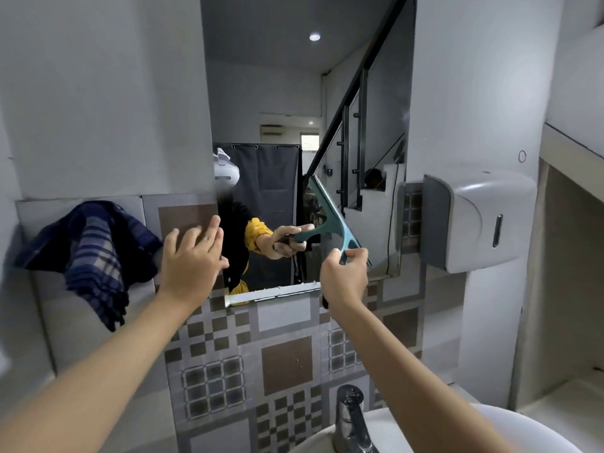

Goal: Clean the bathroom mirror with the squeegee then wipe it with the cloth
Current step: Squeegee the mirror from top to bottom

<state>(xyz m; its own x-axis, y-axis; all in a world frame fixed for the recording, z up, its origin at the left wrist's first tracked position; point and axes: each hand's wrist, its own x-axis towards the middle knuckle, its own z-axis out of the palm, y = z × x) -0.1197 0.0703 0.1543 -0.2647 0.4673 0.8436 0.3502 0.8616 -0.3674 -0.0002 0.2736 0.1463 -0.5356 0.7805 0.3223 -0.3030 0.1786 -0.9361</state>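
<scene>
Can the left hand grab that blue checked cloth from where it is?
Probably yes. The left hand is open and empty, and the blue checked cloth hangs just beside it on the tiled ledge with nothing between them.

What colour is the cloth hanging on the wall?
The cloth is dark blue with a grey checked pattern, seen in the head view.

A narrow grey tiled ledge (pixel 36 204) runs along the wall at the left, level with the lower part of the mirror. A dark blue and grey checked cloth (pixel 94 253) lies bunched on top of it, and one end hangs down over the ledge's front face. The rest of the ledge top shows bare tile.
</scene>
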